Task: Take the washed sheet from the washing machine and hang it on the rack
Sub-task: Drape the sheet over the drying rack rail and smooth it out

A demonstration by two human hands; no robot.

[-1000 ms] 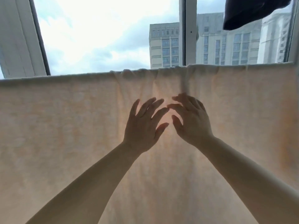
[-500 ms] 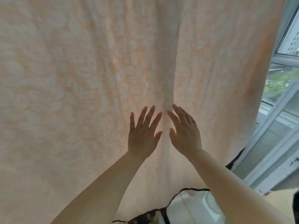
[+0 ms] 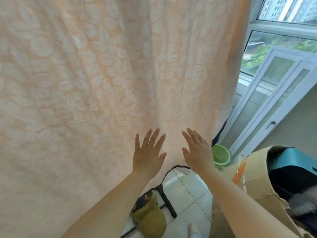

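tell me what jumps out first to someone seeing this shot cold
A big peach sheet with a pale leaf pattern hangs across most of the view. Low at centre, the left hand and right hand lie flat on it, fingers spread. A green basket sits on the floor by the window at right.

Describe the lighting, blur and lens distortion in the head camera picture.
Head view: daylight from the window backlights the peach sheet, so it glows and its leaf pattern shows through; the left hand and right hand are evenly lit and fairly sharp; the cardboard box and its contents at lower right smear with blur; the wide lens tilts the window frames.
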